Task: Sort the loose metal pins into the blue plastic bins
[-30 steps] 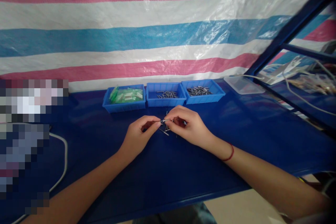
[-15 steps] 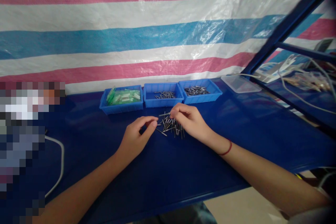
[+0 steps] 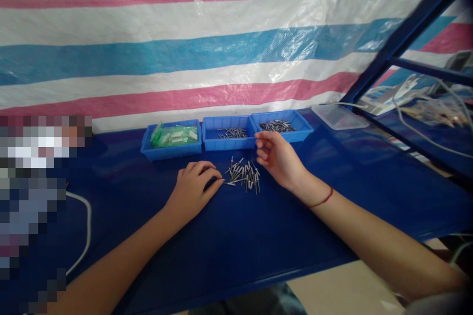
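Observation:
A loose pile of metal blind rivets (image 3: 244,175) lies on the blue tabletop between my hands. My left hand (image 3: 195,184) rests at the left side of the pile, thumb and index finger closed on a rivet at the pile's edge. Raised to the right of the pile is my right hand (image 3: 281,160), its fingers loosely curled and apart, with nothing visible in them. Its fingertips are in front of the meeting edges of the middle blue bin (image 3: 229,144) and the right blue bin (image 3: 301,134). Both bins hold rivets.
The left blue bin (image 3: 173,151) contains green plastic packets (image 3: 173,137). A clear plastic lid (image 3: 340,118) lies at the back right, beside a dark blue metal frame (image 3: 406,39). A white cable (image 3: 87,226) curves along the left. Striped sheeting (image 3: 185,54) hangs behind.
My right hand has moved up and right, away from the pile; the rivet seen at its fingertips no longer shows. My left hand has lowered onto the table at the pile's edge.

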The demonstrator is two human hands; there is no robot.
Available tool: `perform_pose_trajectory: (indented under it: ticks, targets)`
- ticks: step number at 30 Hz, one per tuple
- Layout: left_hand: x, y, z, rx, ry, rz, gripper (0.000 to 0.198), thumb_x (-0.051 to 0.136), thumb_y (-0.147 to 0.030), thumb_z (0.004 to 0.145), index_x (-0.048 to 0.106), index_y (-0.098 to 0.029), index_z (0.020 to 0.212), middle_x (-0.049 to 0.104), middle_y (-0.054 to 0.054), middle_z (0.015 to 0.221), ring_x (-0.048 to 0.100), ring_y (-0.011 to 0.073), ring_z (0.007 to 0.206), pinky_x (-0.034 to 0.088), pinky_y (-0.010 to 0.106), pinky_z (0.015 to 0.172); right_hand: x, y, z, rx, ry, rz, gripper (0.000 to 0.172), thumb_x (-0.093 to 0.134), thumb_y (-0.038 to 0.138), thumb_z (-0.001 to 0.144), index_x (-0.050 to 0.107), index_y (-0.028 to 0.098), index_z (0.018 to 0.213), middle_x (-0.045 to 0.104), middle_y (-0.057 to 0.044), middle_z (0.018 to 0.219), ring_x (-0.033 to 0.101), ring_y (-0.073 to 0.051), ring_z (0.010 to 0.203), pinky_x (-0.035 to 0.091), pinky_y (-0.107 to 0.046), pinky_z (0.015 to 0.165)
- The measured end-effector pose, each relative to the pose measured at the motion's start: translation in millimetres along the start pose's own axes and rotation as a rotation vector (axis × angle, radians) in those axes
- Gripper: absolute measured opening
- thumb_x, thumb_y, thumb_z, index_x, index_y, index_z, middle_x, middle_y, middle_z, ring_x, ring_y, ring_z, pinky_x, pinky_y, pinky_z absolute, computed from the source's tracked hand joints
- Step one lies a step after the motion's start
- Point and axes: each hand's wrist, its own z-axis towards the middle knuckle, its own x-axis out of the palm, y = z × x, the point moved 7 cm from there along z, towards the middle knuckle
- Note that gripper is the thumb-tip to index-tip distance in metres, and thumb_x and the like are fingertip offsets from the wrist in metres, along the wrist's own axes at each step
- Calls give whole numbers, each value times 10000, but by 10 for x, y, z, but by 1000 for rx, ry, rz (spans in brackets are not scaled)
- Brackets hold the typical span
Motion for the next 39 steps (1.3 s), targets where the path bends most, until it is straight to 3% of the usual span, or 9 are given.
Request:
perform_pose_trajectory:
  ticks: [5,10,16,23,29,39]
  targets:
    - [-24,36,25,-37,-53,-90,173,510,-330,904,645,-222,899,646,36,971,559,218,929,384,356,798,195,-35,-111,-109,146,-325,165,614,327,742,602,165,770,483,40,628,334,-54,448,216,-209,394]
    - [-83,80,6,-132,-146,-400,151,536,-319,881,621,-196,904,651,17,860,591,163,783,441,284,740,385,-52,-244,-360,341,-710,195,666,309,744,666,171,883,571,9,694,458,-86,543,385,-231,514]
    - [-66,22,-41,-185,-139,-631,160,626,-350,817,652,-199,865,663,-7,774,592,138,683,452,237,645,563,-49,-473,-486,511,-777,170,629,300,818,676,185,934,611,-30,828,497,-80,566,412,-222,525]
    - [-21,123,-61,-254,-234,-778,224,685,-341,763,612,-192,913,659,1,773,626,144,709,493,252,672,624,-21,-567,-627,538,-964,79,554,218,866,620,182,842,596,-10,753,486,-87,578,402,-214,547]
    - [-57,135,-43,-321,-304,-983,251,711,-293,716,587,-175,899,702,20,807,671,153,731,532,273,712,661,-54,-599,-626,541,-989,75,539,164,853,595,180,806,585,-4,734,484,-88,579,392,-209,544]
    - [-92,108,-40,-302,-264,-880,170,680,-333,760,678,-168,802,734,32,820,681,173,768,541,275,724,672,-101,-607,-588,590,-966,96,538,167,857,633,176,859,594,-18,763,525,-102,630,418,-218,570]
